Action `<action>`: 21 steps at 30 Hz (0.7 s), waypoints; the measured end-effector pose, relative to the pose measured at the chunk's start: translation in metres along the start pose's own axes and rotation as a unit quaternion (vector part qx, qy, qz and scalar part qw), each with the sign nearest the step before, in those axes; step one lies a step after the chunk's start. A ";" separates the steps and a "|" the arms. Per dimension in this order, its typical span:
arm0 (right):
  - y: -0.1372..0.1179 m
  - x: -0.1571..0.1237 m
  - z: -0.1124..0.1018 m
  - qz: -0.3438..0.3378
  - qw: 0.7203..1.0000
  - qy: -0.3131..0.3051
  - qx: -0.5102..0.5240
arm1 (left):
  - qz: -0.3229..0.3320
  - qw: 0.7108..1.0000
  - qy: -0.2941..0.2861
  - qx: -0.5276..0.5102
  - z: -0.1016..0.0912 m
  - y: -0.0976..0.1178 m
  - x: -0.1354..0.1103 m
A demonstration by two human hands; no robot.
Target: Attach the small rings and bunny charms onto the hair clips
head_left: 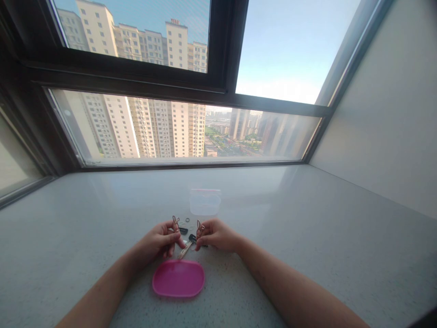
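Note:
Between the thumb and fingers of my left hand [166, 238] is a copper-coloured wire piece with looped, rabbit-like ears [175, 224]. My right hand [216, 234] pinches a second looped copper wire piece [199, 228] of similar shape. Both are held upright, a short gap apart. Below and between the hands lies a key [185, 250] with a black head [192, 238]. Another black-headed item [183, 231] lies close to my left fingertips, partly hidden. A small dark ring [187, 220] rests just beyond the hands.
A pink oval tray [178, 279] sits on the pale speckled sill [273, 273] nearest me. Past the hands lies a clear zip bag [205, 202]. A dark-framed window [191, 166] bounds the far side, and a white wall [378, 118] stands at the right.

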State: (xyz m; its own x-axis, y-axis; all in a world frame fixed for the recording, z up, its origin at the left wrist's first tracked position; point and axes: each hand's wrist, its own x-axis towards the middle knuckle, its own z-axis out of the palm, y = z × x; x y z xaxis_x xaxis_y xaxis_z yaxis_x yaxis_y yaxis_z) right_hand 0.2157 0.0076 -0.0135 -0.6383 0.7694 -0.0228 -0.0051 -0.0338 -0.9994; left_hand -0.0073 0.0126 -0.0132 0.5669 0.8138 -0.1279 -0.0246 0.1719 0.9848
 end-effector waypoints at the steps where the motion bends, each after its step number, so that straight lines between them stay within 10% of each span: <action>1: 0.000 0.000 0.000 -0.002 1.000 0.002 0.002 | -0.001 1.000 -0.001 0.001 0.000 0.000 0.000; 21: -0.003 -0.001 0.000 -0.009 1.000 -0.014 0.006 | 0.003 1.000 0.014 -0.003 0.002 0.001 -0.001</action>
State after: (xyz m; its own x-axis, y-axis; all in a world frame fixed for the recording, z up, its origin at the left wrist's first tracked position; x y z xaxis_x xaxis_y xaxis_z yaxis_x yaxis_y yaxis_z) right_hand 0.2162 0.0071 -0.0106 -0.6589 0.7522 -0.0039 -0.0263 -0.0283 -0.9993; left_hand -0.0061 0.0112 -0.0123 0.5438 0.8298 -0.1253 -0.0334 0.1706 0.9848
